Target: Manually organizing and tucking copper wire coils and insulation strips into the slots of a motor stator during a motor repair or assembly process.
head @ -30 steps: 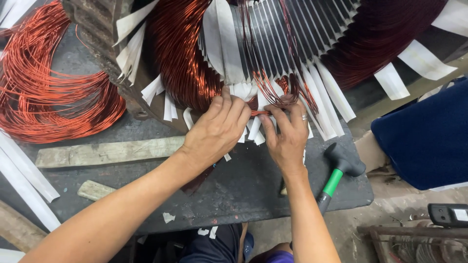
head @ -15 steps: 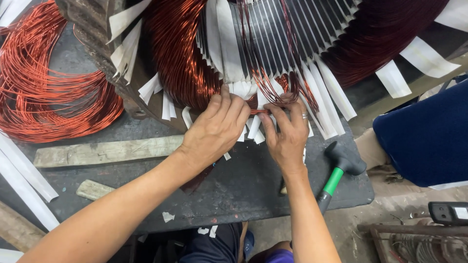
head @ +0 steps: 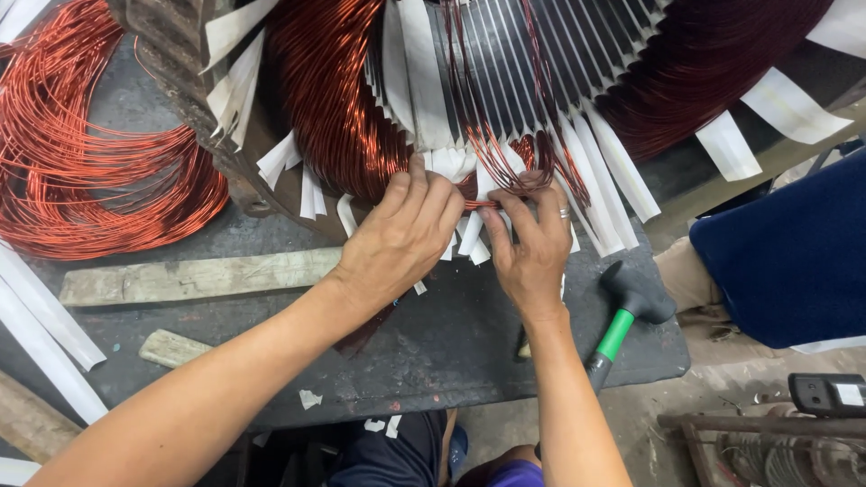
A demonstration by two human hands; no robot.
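While the loose copper coil rests at the upper left of the frame, out of the way, I see my left hand curled down on the white paper strips in the middle, holding them flat. Just to its right, my right hand pinches a thin bundle of copper wires where it leaves the big motor core. A wood stick and a green-handled hammer lie on the dark table.
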